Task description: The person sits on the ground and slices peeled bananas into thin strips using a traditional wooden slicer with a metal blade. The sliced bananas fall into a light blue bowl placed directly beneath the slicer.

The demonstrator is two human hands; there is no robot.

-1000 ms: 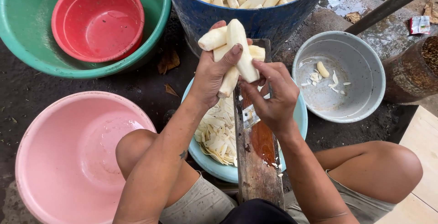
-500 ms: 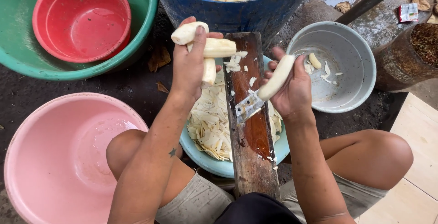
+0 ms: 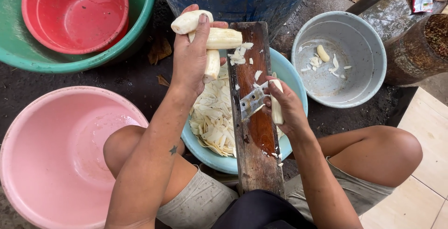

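- Head view: the left hand [image 3: 191, 56] is clamped around three peeled white roots [image 3: 212, 37], held over the top end of the wooden slicer board [image 3: 254, 131]; one root juts left above the thumb, one lies crosswise touching the board's upper left corner, one hangs downward.
- The right hand [image 3: 288, 110] is closed on a single peeled root [image 3: 276, 103], pressing it lengthwise against the board just beside the metal blade [image 3: 252, 102] set at the board's middle.
- The board lies across a light blue basin [image 3: 291, 82], reaching from the person's lap towards the blue tub [image 3: 242, 0].
- A heap of thin white slices [image 3: 212, 121] fills the basin to the left of the board; a few chips cling to the board's upper end.
- A grey bowl [image 3: 368, 70] with a few scraps sits right of the basin, well apart from the pink basin [image 3: 51, 154] at the left.
- A red bowl [image 3: 74, 12] nests inside a green basin [image 3: 28, 56] at the upper left.
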